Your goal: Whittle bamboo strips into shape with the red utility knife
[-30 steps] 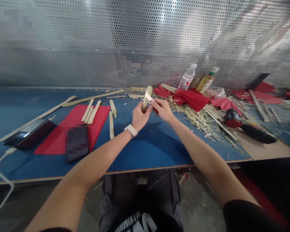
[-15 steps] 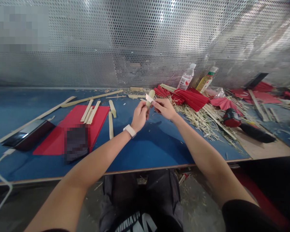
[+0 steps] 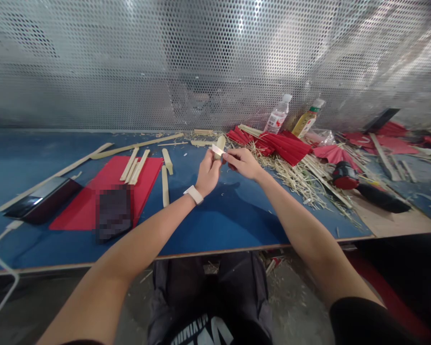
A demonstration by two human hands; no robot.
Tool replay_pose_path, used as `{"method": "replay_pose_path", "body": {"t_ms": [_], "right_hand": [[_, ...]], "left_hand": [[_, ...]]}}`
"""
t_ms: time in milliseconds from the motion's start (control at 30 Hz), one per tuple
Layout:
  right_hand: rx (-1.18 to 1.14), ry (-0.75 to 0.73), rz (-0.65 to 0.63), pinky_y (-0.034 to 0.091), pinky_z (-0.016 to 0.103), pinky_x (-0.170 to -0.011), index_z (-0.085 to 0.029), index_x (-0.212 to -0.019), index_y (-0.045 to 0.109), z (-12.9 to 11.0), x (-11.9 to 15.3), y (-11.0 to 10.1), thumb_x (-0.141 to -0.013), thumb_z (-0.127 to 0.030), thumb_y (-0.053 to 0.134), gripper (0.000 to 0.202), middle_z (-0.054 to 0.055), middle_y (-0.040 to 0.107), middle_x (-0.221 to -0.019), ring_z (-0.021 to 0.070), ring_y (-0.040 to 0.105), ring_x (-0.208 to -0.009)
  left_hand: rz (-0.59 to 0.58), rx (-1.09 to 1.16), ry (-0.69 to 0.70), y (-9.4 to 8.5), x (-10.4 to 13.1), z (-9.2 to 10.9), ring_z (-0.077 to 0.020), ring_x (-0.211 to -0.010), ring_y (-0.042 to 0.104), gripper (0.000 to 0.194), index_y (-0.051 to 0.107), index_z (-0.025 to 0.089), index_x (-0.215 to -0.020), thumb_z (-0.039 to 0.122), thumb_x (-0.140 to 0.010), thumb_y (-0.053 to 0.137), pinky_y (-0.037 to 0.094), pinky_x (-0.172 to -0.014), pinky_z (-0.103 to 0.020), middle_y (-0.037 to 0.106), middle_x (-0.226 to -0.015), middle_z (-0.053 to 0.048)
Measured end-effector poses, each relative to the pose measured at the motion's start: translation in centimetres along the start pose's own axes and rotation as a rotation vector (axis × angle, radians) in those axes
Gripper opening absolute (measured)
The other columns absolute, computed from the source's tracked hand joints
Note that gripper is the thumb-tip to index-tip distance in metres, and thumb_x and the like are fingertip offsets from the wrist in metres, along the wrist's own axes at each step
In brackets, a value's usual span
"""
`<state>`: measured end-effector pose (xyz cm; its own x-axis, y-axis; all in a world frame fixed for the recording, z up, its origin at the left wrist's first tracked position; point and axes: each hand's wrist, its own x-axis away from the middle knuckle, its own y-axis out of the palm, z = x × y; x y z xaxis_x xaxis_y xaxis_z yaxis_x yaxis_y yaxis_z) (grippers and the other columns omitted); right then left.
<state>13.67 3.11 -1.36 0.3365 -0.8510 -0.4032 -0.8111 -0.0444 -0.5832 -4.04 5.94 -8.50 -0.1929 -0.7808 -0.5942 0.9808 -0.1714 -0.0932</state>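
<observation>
The shiny strip [image 3: 217,150] has shifted toward the front edge of the desk [image 3: 233,215]; the left hand [image 3: 207,174] clamps the rounded stick [image 3: 221,141], the right hand [image 3: 244,164] pinches the strip.

both forearms reach in and converge, left hand [image 3: 208,175] closed in a grip, right hand [image 3: 244,164] pinching just beside it, knuckles up
</observation>
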Motion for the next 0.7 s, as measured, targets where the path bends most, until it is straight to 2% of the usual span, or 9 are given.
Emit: {"method": "replay_pose_path", "body": {"t_ms": [100, 233, 500, 700], "right_hand": [[-0.012, 0.018, -0.009, 0.038, 0.027, -0.057, -0.020, -0.075, 0.066, -0.03, -0.03, -0.15, -0.105, -0.075, 0.058, 0.064, -0.001, 0.059, -0.057, 0.0131, 0.051, -0.054], [-0.059, 0.065, -0.030, 0.037, 0.027, -0.054, -0.019, -0.076, 0.070, 0.09, -0.14, -0.30, -0.103, -0.075, 0.061, 0.063, 0.000, 0.059, -0.056, 0.0128, 0.050, -0.051], [-0.083, 0.089, -0.018, 0.037, 0.027, -0.053, -0.019, -0.073, 0.068, -0.10, -0.25, -0.26, -0.101, -0.075, 0.065, 0.063, 0.000, 0.059, -0.055, 0.0122, 0.049, -0.050], [-0.102, 0.078, 0.013, 0.036, 0.027, -0.053, -0.019, -0.076, 0.070, -0.18, -0.07, -0.08, -0.102, -0.071, 0.065, 0.058, -0.001, 0.057, -0.055, 0.0115, 0.047, -0.050]], "left_hand": [[-0.005, -0.020, -0.013, -0.17, 0.01, 0.01, -0.0172, -0.066, 0.061, 0.017, 0.058, 0.026, -0.115, 0.042, -0.114, 0.062, 0.055, -0.068, -0.035, 0.064, -0.082, 0.000], [-0.012, -0.072, 0.007, -0.32, -0.01, 0.01, -0.0177, -0.067, 0.062, 0.029, 0.056, 0.025, -0.112, 0.050, -0.110, 0.070, 0.052, -0.065, -0.035, 0.066, -0.083, -0.001], [0.035, -0.190, 0.039, -0.41, 0.04, 0.26, -0.0206, -0.074, 0.068, 0.028, 0.053, 0.025, -0.111, 0.040, -0.106, 0.075, 0.053, -0.072, -0.038, 0.071, -0.092, -0.004], [0.043, -0.198, 0.053, -0.30, 0.07, 0.24, -0.0198, -0.074, 0.065, 0.026, 0.054, 0.025, -0.111, 0.042, -0.107, 0.073, 0.048, -0.070, -0.036, 0.070, -0.092, -0.004]]}}
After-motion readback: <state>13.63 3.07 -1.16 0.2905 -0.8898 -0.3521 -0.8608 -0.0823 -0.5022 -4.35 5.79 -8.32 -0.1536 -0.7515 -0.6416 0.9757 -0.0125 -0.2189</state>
